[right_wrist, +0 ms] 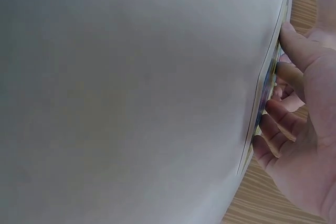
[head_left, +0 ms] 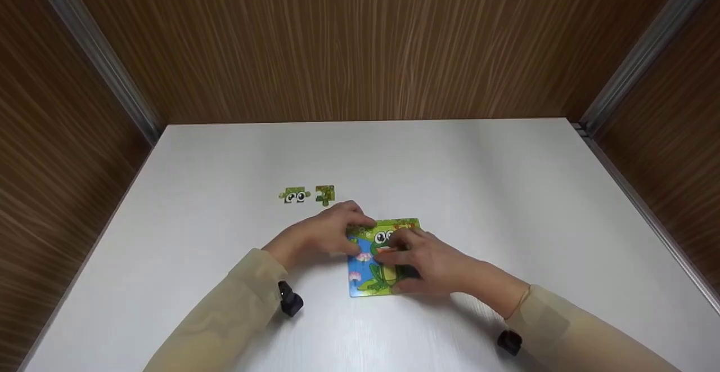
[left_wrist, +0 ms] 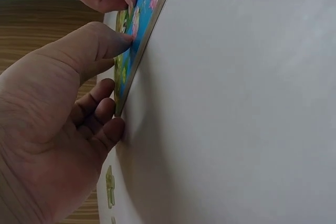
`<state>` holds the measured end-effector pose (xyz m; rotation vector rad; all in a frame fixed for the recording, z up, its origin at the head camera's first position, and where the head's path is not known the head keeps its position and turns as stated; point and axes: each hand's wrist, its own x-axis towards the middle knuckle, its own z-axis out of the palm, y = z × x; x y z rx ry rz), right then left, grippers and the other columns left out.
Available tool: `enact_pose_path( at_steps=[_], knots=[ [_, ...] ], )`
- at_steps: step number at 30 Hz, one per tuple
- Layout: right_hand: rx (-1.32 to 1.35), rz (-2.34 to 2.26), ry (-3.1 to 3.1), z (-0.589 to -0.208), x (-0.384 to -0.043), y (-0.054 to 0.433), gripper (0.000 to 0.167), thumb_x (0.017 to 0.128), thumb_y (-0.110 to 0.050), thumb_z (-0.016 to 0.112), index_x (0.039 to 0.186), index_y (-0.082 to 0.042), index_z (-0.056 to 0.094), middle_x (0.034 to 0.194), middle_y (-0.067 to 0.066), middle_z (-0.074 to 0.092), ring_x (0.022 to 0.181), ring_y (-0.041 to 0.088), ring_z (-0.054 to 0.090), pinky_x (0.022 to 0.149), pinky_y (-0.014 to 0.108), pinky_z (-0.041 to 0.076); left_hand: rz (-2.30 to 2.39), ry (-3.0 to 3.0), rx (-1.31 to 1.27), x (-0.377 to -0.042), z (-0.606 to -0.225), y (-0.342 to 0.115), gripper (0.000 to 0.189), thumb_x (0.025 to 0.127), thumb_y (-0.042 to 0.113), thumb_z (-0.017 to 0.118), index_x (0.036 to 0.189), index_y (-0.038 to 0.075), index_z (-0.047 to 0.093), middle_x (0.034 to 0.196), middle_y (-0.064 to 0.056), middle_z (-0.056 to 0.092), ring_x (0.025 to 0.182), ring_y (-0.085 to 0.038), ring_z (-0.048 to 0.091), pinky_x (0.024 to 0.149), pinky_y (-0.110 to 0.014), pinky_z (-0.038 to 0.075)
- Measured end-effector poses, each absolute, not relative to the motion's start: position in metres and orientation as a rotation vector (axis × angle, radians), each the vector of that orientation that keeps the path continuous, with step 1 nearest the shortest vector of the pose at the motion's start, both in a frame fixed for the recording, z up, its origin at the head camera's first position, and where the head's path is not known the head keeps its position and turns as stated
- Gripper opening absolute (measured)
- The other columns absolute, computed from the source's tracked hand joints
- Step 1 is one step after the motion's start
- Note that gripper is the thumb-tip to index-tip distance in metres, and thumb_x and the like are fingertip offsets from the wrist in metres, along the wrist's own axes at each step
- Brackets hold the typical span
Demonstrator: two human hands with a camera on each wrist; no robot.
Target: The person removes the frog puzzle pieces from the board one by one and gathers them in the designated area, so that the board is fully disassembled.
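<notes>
A square frog puzzle point(head_left: 376, 273) in a thin tray lies flat on the white table, its picture showing a green frog, blue water and pink flowers. My left hand point(head_left: 329, 230) holds its far left corner, the thumb on the blue face point(left_wrist: 137, 30) and the other fingers bent at the edge. Over the puzzle's right half, my right hand point(head_left: 436, 262) is spread with fingertips pressing on the frog. Its thumb rests at the near edge, as the right wrist view point(right_wrist: 302, 45) also shows. The right hand covers part of the frog's body.
Two loose puzzle pieces lie beyond my left hand: one with the frog's eyes point(head_left: 295, 196), one green and brown point(head_left: 325, 194). A wood-grain panel point(head_left: 360, 45) rises behind the white table point(head_left: 478, 180), with further panels at both sides.
</notes>
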<state>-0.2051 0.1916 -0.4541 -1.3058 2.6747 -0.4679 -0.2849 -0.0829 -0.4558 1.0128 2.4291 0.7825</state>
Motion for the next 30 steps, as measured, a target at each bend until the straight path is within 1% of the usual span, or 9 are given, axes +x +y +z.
enact_pose_path(
  at_steps=[6, 13, 24, 30],
  knots=[
    [-1.283, -0.458, 2.667, -0.453, -0.204, 0.190, 0.060, 0.096, -0.046, 0.078, 0.150, -0.024, 0.064, 0.142, 0.010, 0.052, 0.127, 0.026, 0.050, 0.107, 0.050, 0.046, 0.717, 2.415, 0.999, -0.285, -0.450, -0.083, 0.061, 0.088, 0.021, 0.082, 0.147, 0.020, 0.066, 0.132, -0.002, 0.054, 0.116, -0.021, 0.051, 0.105, -0.037, 0.045],
    [-1.307, -0.470, 2.673, -0.456, -0.203, 0.188, 0.060, 0.095, -0.047, 0.079, 0.149, -0.023, 0.065, 0.141, 0.011, 0.053, 0.127, 0.026, 0.050, 0.107, 0.049, 0.046, 0.704, 2.417, 0.990, -0.283, -0.445, -0.083, 0.057, 0.087, 0.020, 0.083, 0.142, 0.021, 0.070, 0.128, -0.001, 0.055, 0.116, -0.020, 0.053, 0.105, -0.037, 0.046],
    [-1.286, -0.495, 2.660, -0.457, -0.200, 0.187, 0.059, 0.096, -0.049, 0.078, 0.148, -0.024, 0.065, 0.141, 0.009, 0.053, 0.129, 0.025, 0.048, 0.110, 0.051, 0.043, 0.652, 2.436, 0.993, -0.282, -0.445, -0.083, 0.058, 0.084, 0.022, 0.084, 0.140, 0.024, 0.070, 0.125, 0.003, 0.052, 0.111, -0.018, 0.053, 0.101, -0.036, 0.048],
    [-1.309, -0.491, 2.669, -0.458, -0.200, 0.187, 0.060, 0.095, -0.048, 0.079, 0.149, -0.024, 0.065, 0.141, 0.010, 0.053, 0.128, 0.027, 0.049, 0.109, 0.051, 0.043, 0.640, 2.435, 1.008, -0.282, -0.443, -0.081, 0.057, 0.081, 0.020, 0.084, 0.137, 0.023, 0.070, 0.125, 0.000, 0.051, 0.111, -0.020, 0.054, 0.100, -0.037, 0.048]
  ],
)
